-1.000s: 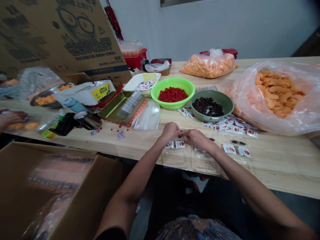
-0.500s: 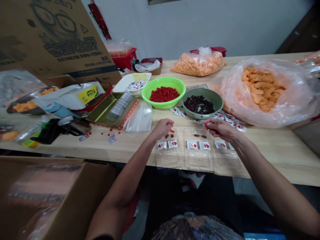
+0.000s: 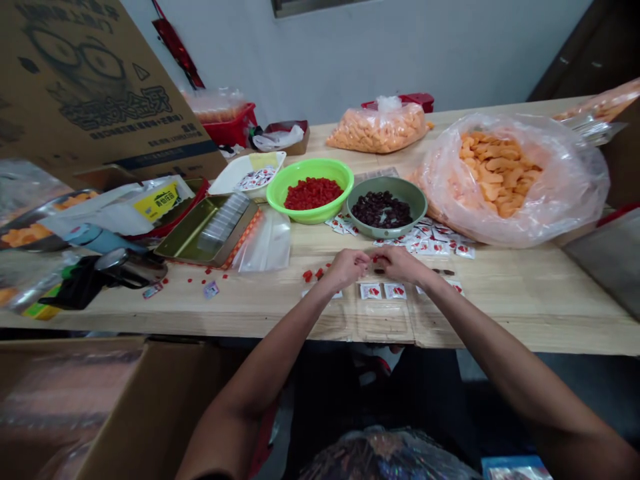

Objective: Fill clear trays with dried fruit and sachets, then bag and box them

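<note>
My left hand (image 3: 352,267) is closed, its fingertips pinched over the middle clear plastic tray (image 3: 384,325); what it holds is hidden. Right beside it, my right hand (image 3: 398,264) is closed too, with a small red piece (image 3: 375,260) at its fingertips. Below the hands, two small printed sachets (image 3: 371,291) lie in the middle tray. A dark brown piece (image 3: 380,271) lies under the right fingers. Several red pieces (image 3: 319,274) sit left of my left hand, at the left tray. More dark pieces (image 3: 444,272) lie in the right tray, partly behind my right forearm.
Behind the trays stand a green basin (image 3: 310,213) of red pieces and a grey-green bowl (image 3: 387,232) of dark pieces, with loose sachets (image 3: 440,247) around it. A large open plastic bag (image 3: 565,180) of orange pieces is at right. A metal tin (image 3: 185,240) and a cup (image 3: 133,267) stand left.
Both hands have moved together over the middle tray, the left hand from the left tray, the right from the right. Red pieces now show at the left tray. The view has shifted slightly.
</note>
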The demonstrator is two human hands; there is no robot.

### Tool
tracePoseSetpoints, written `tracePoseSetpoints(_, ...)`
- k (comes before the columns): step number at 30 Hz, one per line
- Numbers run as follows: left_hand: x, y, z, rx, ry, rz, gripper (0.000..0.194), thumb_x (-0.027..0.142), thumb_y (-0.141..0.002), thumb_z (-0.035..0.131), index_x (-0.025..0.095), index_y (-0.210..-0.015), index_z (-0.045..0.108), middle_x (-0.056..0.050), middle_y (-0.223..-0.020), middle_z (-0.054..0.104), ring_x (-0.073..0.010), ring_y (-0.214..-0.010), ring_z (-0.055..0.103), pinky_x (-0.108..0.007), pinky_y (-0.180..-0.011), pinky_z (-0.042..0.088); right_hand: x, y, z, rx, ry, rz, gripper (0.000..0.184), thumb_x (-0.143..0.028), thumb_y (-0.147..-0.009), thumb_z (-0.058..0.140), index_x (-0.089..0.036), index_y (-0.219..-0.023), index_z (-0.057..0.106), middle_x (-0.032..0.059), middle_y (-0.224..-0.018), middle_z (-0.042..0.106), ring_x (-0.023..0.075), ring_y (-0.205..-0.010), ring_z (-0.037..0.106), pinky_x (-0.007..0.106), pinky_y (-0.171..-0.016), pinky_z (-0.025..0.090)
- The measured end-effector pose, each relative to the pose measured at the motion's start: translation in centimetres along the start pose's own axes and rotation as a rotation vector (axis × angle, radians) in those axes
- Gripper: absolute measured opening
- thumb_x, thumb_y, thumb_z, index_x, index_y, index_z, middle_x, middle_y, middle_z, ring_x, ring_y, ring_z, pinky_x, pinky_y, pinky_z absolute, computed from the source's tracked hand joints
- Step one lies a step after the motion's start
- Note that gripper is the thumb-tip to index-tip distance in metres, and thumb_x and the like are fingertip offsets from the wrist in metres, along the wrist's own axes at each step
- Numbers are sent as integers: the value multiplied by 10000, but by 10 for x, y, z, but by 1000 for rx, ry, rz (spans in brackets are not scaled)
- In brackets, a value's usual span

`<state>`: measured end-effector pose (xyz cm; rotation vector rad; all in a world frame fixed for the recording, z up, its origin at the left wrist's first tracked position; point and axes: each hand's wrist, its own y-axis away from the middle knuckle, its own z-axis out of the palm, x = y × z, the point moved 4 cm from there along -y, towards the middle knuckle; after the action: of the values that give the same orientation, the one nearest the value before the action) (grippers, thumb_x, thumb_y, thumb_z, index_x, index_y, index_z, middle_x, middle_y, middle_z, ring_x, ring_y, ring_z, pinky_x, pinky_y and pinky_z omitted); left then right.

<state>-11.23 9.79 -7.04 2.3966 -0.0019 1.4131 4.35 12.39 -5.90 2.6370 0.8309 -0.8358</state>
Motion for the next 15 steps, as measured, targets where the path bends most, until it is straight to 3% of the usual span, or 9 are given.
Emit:
tracePoseSetpoints(3,-10,-1,-4,77,1,-13,165,139,-813,646,121,-928,763,-16,-727,714,-123,-663,642,-198,-615,480,-9,-4,4,-31,3,-60,411,-87,-826,470,-181,-1098,764,48,-964,744,193,-848,623,252,-771,419)
tracePoseSetpoints(7,-20,0,-16,126,72,-61,174,99,-792,645,115,-928,753,-31,-804,745,-125,-717,674,-196,-645,504,-6,-8,4,12,-84,-12,492,-115,-831,484,-124,-1283,678,96,-1094,730,199,-906,623,265,-814,433)
tracePoseSetpoints(10,-21,5,-18,97,162,-99,178,87,-795,651,93,-953,733,-50,-813,748,-129,-711,693,-185,-599,492,8,-8,-1,77,-234,107,347,-207,-844,496,-107,-1096,714,50,-820,685,166,-696,554,255,-656,400)
tracePoseSetpoints(12,-17,7,-13,66,91,-77,169,124,-840,630,90,-970,733,-57,-802,747,-128,-690,700,-182,-574,477,19,-6,-4,130,-320,179,280,-262,-842,481,-119,-938,702,8,-669,589,144,-594,471,250,-571,345)
tracePoseSetpoints(15,-11,8,-1,55,-92,-16,169,156,-865,619,106,-936,763,-44,-763,745,-120,-639,679,-199,-613,486,33,-1,-6,147,-376,216,306,-283,-821,446,-119,-934,679,-7,-662,560,125,-542,400,248,-531,315)
